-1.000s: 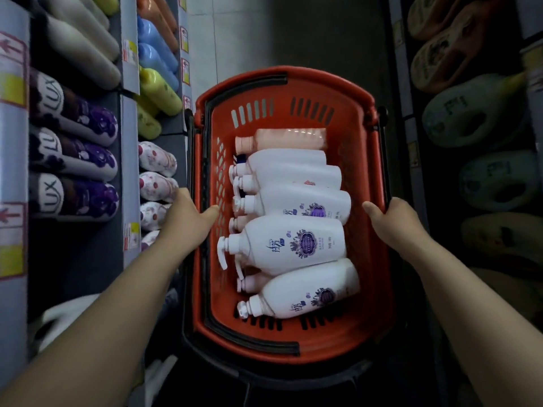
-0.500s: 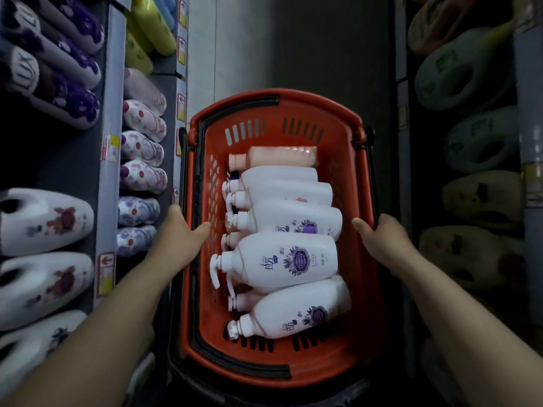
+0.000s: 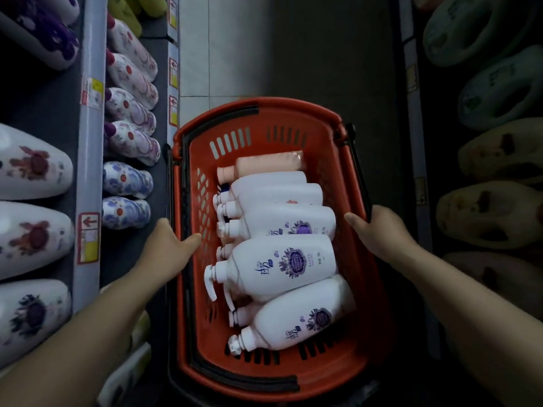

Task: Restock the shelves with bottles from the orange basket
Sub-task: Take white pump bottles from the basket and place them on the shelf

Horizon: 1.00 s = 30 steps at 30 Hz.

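Note:
An orange basket [image 3: 273, 118] with black handles sits low in the aisle between two shelf units. Several white pump bottles lie on their sides in it, among them a large one with a purple emblem [image 3: 282, 265]. A pink bottle [image 3: 270, 165] lies at the far end. My left hand [image 3: 167, 251] grips the basket's left rim, thumb over the inside. On the right rim my right hand [image 3: 376, 233] holds the edge and handle, fingers curled out of sight below it.
The left shelves [image 3: 88, 160] hold large white jugs [image 3: 32, 163] and floral white bottles [image 3: 129, 113] behind price tags. Dim pale jugs [image 3: 493, 212] fill the right shelves. Grey floor [image 3: 293, 54] runs ahead beyond the basket.
The basket and both hands have come lower along the shelves. The purple LUX bottles have slid up out of view, and white jugs have appeared at the left. Both grips are unchanged.

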{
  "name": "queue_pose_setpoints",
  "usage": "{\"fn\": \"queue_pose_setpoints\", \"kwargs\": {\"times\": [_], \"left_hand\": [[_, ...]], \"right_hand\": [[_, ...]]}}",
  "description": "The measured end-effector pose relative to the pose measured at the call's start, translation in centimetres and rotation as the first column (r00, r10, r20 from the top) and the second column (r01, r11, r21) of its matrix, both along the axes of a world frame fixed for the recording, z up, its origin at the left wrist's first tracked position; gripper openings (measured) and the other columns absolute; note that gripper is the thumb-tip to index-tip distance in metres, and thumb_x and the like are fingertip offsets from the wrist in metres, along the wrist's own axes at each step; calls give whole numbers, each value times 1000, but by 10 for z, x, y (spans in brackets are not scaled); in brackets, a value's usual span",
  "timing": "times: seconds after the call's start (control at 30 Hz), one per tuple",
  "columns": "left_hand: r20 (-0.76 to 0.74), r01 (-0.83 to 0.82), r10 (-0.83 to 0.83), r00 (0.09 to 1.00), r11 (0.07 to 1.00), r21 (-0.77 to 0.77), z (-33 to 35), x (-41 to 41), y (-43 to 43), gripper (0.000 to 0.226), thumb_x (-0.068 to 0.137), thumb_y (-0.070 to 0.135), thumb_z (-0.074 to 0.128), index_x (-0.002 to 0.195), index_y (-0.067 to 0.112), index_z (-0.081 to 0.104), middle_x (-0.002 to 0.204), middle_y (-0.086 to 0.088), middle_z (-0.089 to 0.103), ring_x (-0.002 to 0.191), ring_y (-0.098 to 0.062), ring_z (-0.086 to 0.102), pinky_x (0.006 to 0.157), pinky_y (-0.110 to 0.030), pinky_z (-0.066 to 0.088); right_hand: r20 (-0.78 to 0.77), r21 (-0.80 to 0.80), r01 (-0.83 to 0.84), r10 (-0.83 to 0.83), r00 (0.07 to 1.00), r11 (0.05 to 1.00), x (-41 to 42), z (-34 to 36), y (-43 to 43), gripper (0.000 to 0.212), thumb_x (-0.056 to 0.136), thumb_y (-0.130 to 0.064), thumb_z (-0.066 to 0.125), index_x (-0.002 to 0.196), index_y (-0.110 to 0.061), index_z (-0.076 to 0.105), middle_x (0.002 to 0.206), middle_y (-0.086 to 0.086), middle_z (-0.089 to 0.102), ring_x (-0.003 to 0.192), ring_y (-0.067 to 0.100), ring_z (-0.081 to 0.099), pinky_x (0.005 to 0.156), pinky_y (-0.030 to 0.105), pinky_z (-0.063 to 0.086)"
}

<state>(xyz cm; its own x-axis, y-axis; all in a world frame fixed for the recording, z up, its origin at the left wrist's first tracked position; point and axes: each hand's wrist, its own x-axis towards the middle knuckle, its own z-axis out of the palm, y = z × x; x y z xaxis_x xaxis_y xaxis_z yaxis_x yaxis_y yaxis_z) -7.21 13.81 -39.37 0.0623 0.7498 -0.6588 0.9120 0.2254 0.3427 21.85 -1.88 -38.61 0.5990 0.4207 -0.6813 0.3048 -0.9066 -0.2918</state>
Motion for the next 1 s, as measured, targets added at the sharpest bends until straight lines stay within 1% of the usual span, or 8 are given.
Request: {"fn": "queue_pose_setpoints", "kwargs": {"times": [0.13,0.27,0.33,0.4,0.57,0.67,0.83,1.0], "left_hand": [[20,-4,4,1000,1000,0,-34,-22,-12,39,79,34,71,103,6,57,96,-11,66,84,-26,64,78,-42,54],[16,15,-15,1000,1000,12,-61,-31,-23,35,83,27,71,99,3,51,90,-8,57,84,-26,57,66,-31,39],[26,36,-36,999,999,9,-74,-33,-24,37,84,26,70,104,3,50,95,-8,55,88,-25,56,70,-30,40],[14,59,-59,998,998,14,-89,-37,-18,41,85,27,70,110,2,49,100,-11,55,94,-28,57,77,-32,44],[-32,117,-117,993,993,3,-124,-44,-2,52,83,32,72,118,0,50,121,-21,59,110,-38,57,88,-37,47],[-52,121,-122,991,992,-30,-145,-52,2,55,82,31,73,120,0,51,123,-21,58,111,-37,56,87,-37,45],[-104,72,-79,992,995,-68,-186,-62,-7,59,87,23,68,130,-5,39,133,-24,50,120,-40,50,93,-39,42],[-53,11,-14,998,999,-48,-202,-68,-12,50,91,22,62,128,-2,39,129,-23,53,116,-39,53,86,-37,42]], "right_hand": [[-9,-7,-54,54,998,998,-15,-32,-9,32,92,-42,57,84,-11,53,71,1,53,60,12,50,47,24,31],[11,-94,-131,132,991,987,-34,-59,-23,39,91,-44,57,75,-9,50,72,4,52,60,16,48,47,26,30],[-1,-101,-127,128,992,987,-42,-74,-27,38,92,-42,58,84,-5,56,83,10,59,71,24,57,57,29,41],[-28,-79,-100,98,995,992,-49,-89,-30,42,91,-40,60,105,-1,61,101,14,64,90,31,62,73,33,49],[-113,-105,-108,96,989,989,-61,-121,-26,47,92,-31,61,128,-1,51,123,15,58,111,31,58,85,34,46],[-116,-141,-132,116,987,981,-69,-144,-23,50,92,-30,61,131,-1,49,130,19,55,117,34,55,95,38,45],[-156,-202,-128,97,983,971,-84,-189,-13,48,93,-24,60,132,0,47,133,19,53,120,33,53,94,33,43],[-150,-216,-80,48,987,973,-83,-201,-11,49,90,-21,63,132,0,50,130,20,56,117,34,56,99,39,46]]}}
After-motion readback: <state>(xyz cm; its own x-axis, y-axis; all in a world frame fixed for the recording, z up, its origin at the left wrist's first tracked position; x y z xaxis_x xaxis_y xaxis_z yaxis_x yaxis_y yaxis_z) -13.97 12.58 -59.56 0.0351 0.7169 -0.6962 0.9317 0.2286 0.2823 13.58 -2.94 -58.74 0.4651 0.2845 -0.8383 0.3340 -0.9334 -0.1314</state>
